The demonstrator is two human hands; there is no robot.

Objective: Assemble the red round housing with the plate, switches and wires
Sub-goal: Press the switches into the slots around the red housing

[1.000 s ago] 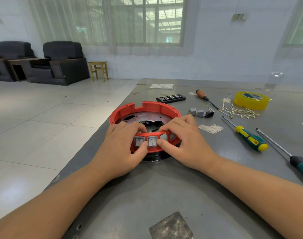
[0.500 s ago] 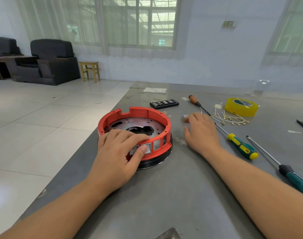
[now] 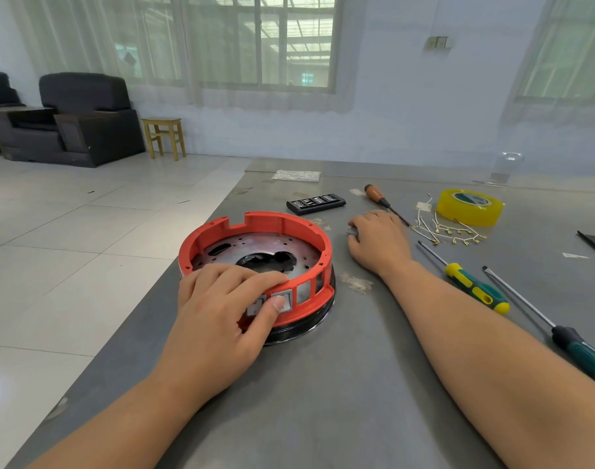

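Note:
The red round housing (image 3: 276,221) stands on the grey table (image 3: 340,384) over a black base, with the perforated metal plate (image 3: 255,243) inside it. Two grey switches (image 3: 287,298) sit in windows of its near wall; the windows to their right are open. My left hand (image 3: 218,309) grips the near rim, fingers curled over the top and thumb pressing on a switch. My right hand (image 3: 379,242) lies on the table to the right of the housing, fingers curled over a small grey loose switch (image 3: 351,232). White wires (image 3: 448,230) with brass terminals lie further right.
A yellow tape roll (image 3: 470,206) sits behind the wires. Three screwdrivers lie on the right: orange-handled (image 3: 374,192), green-yellow (image 3: 475,289), dark green (image 3: 580,346). A black bit case (image 3: 316,203) is behind the housing. The table's left edge drops to the tiled floor.
My right hand left the housing and moved right to the loose switches on the table, where its fingers curled over one. My left hand stayed on the near rim.

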